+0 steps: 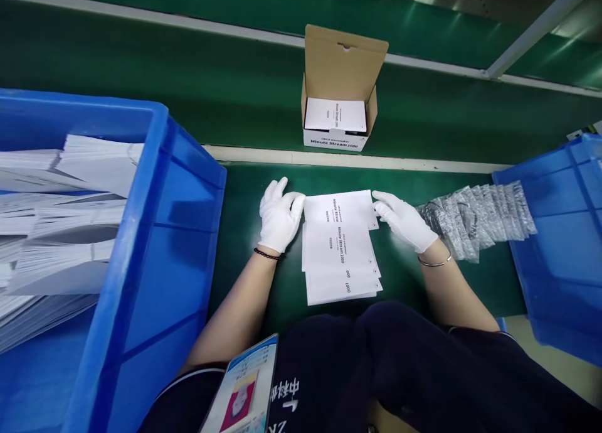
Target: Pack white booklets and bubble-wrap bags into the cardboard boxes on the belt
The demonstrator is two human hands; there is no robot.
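Observation:
Several white printed booklets (338,251) lie overlapped in a column on the green bench, their "Minute Stream 1000" print turned sideways. My left hand (281,216), in a white glove, is at the left edge of the farthest booklet, thumb tip against its corner and fingers spread. On the other side, my gloved right hand (405,221) has its stretched fingertips at that booklet's right edge. Neither hand is closed around anything. Just right of my right hand is a row of clear plastic bags (475,219) with dark cable-like contents.
An open carton (333,139) with a booklet inside stands on the conveyor-like green strip behind the bench (254,282). A blue crate (174,232) full of folded white papers (101,166) is at left. Another blue crate (559,245) stands at right.

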